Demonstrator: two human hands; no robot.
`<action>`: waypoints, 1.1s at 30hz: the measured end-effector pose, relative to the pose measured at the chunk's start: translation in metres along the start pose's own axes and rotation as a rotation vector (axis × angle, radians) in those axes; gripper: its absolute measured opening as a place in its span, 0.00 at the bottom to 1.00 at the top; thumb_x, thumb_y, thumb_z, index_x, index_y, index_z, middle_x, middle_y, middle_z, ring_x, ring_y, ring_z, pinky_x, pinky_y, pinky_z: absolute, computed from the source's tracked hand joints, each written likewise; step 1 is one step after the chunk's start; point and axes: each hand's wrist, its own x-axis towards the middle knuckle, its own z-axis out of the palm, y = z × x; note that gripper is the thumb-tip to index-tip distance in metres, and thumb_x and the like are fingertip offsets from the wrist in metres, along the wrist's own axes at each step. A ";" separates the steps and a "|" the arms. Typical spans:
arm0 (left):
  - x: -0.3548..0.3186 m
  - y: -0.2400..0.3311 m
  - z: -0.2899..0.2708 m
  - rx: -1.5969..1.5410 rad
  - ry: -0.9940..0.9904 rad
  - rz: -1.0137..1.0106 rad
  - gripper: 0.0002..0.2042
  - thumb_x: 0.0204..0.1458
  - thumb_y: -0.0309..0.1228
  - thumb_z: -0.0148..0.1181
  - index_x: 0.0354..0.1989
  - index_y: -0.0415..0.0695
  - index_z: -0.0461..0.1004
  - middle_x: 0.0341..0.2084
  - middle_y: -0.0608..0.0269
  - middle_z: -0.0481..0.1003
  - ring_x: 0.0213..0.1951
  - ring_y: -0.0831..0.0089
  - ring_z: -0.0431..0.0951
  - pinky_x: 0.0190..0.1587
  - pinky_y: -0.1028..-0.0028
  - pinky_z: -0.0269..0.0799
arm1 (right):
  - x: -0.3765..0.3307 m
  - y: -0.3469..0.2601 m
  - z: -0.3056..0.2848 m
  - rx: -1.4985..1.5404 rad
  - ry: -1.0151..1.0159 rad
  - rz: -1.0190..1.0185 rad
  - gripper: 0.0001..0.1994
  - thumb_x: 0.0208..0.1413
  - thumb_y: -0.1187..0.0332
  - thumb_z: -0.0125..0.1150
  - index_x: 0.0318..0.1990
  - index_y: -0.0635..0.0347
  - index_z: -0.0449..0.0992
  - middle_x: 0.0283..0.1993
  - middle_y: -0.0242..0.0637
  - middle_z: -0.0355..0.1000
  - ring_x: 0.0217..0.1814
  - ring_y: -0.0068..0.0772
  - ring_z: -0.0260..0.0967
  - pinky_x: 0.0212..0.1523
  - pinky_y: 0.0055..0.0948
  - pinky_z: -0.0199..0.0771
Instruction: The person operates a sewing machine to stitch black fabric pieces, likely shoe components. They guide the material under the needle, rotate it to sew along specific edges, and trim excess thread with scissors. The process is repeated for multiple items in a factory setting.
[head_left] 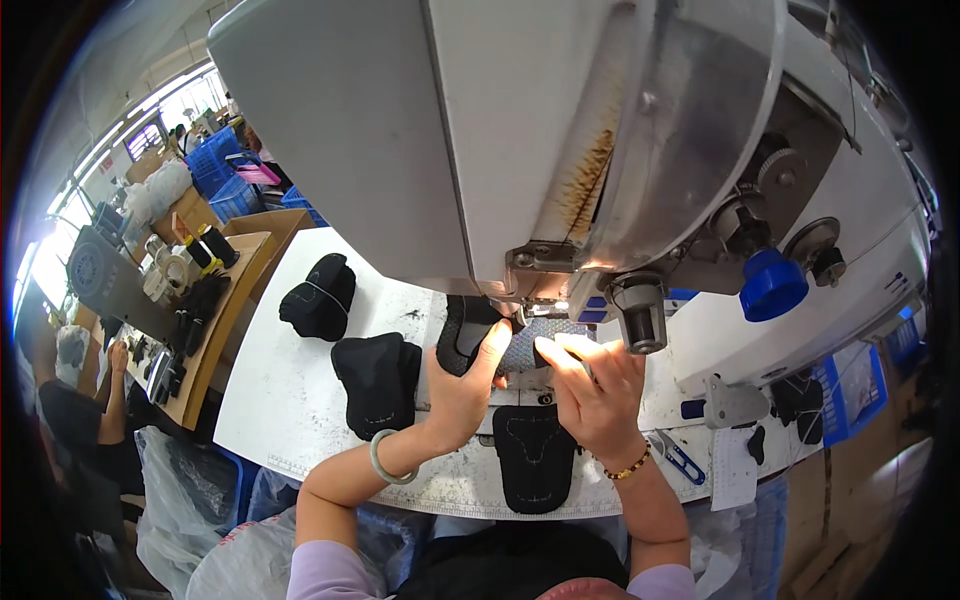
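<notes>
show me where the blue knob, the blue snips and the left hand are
blue knob [773, 286]: head view, on its blue body
blue snips [686, 465]: head view, on the handle
left hand [463, 393]: head view, below the thumb

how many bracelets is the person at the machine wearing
2: a pale bangle on the left wrist and a beaded bracelet on the right wrist; none looks hidden.

Bright windows [192, 98] are seen at the upper left, above blue crates [211, 158]; a wooden counter [225, 315] is set at left, brown floor [862, 492] glimpsed lower right.
</notes>
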 end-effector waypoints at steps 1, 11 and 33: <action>-0.001 0.000 0.001 -0.003 0.007 0.004 0.08 0.54 0.31 0.58 0.35 0.38 0.76 0.23 0.69 0.74 0.19 0.85 0.69 0.19 0.83 0.64 | -0.001 0.000 -0.002 0.003 -0.027 0.019 0.17 0.41 0.77 0.61 0.41 0.48 0.79 0.38 0.24 0.70 0.33 0.27 0.62 0.42 0.29 0.56; -0.012 -0.010 0.007 0.046 0.074 0.031 0.08 0.54 0.31 0.58 0.33 0.38 0.74 0.22 0.68 0.74 0.19 0.83 0.69 0.20 0.82 0.66 | 0.002 0.015 -0.002 -0.005 -0.021 0.103 0.17 0.42 0.81 0.55 0.38 0.50 0.81 0.35 0.30 0.74 0.31 0.32 0.67 0.42 0.32 0.62; 0.023 -0.011 -0.023 -0.190 -0.318 -0.051 0.08 0.51 0.25 0.57 0.38 0.38 0.71 0.32 0.66 0.74 0.35 0.80 0.72 0.42 0.80 0.67 | -0.005 0.029 0.022 0.313 0.109 0.252 0.17 0.41 0.89 0.52 0.39 0.63 0.77 0.34 0.41 0.71 0.32 0.35 0.68 0.34 0.28 0.69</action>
